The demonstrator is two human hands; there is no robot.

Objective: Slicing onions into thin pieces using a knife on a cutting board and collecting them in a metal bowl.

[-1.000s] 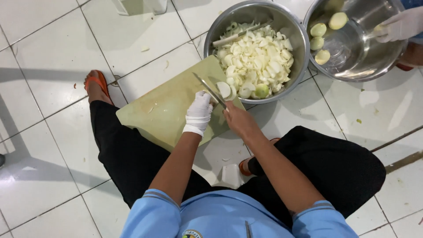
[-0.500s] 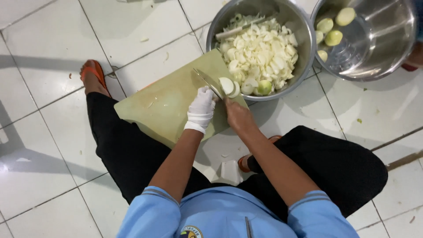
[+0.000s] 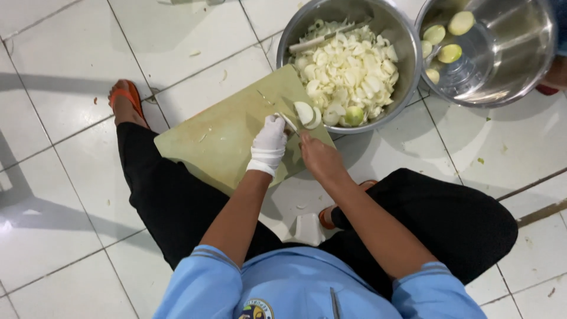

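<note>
2 hands meet at the far corner of my green cutting board [image 3: 224,142]. My left hand [image 3: 269,143], in a white glove, pinches the cut onion half [image 3: 307,113] just ahead of it. My bare right hand [image 3: 316,156] is curled shut, just beside, a bit nearer to me. I cannot see the knife well. The onion leans against the big bowl [image 3: 407,71] of chopped onion

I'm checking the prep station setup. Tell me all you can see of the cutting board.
The cutting board is a pale green, flat, rectangular slab, plastic by its look. It lies skewed on the white tiled floor, its far corner against the steel bowl of chopped pieces. Small scraps dot it. The gloved left hand and bare right hand work over its near-right edge.
</note>
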